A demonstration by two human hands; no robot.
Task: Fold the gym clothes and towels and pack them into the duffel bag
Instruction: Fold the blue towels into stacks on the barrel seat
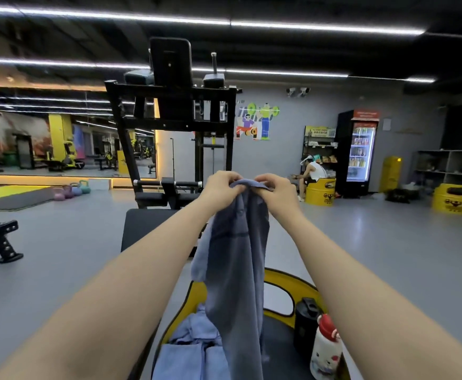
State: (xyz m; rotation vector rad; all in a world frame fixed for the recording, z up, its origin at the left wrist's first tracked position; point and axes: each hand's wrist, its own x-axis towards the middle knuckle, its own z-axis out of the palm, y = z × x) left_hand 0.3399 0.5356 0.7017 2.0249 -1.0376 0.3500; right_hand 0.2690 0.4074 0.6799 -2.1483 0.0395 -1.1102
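Left hand and right hand pinch grey towel top edge, held high so cloth hangs straight for folding.

Dim gym, glaring ceiling strips; edges warped

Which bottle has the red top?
The white bottle with a cartoon picture, nearest the camera, has the red top. The black bottle just behind it is dark all over, lid included.
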